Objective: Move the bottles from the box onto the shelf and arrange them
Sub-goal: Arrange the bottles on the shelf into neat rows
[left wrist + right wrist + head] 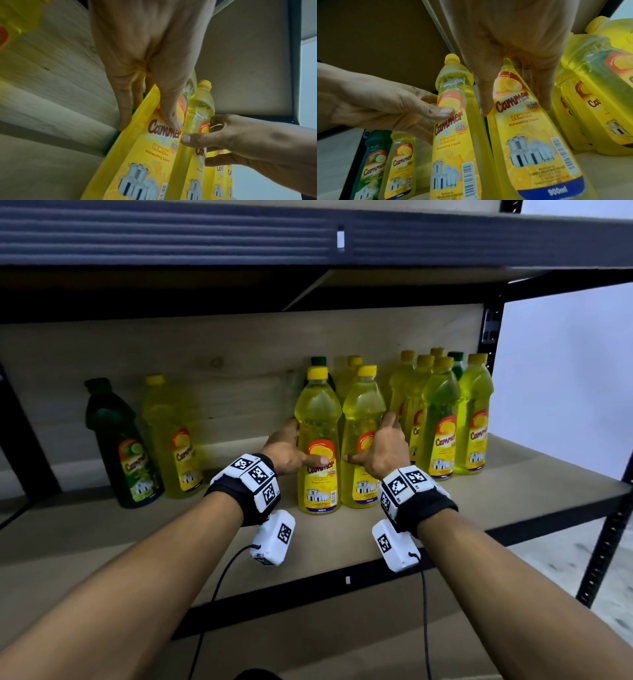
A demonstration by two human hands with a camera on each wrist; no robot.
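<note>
A: Where do the two front bottles stand?

B: Upright on the shelf (pixel 513 474), centre of the head view, side by side and touching or nearly so. The left hand (pixel 286 451) grips the left bottle (pixel 318 440) at label height, thumb across the front. The right hand (pixel 378 451) is at the right bottle (pixel 363 436) at the same height.

A: Is the right grip closed on its bottle?

B: Probably only loosely. The right wrist view shows the thumb and a finger either side of the right bottle (pixel 522 115); whether they press it, I cannot say.

A: What does the coming move turn on?

B: Both long axes are vertical and each bottle lies straight ahead of its own hand. The packed cluster (pixel 442 419) sits just right of the pair, so I judge a sideways slide toward it is what's left.

A: Anything one view adds?

B: The left wrist view shows the left thumb (pixel 169 117) pressed on the label. The head view alone shows the green bottle (pixel 120 440) and a yellow one (pixel 171 436) apart at centre left.
</note>
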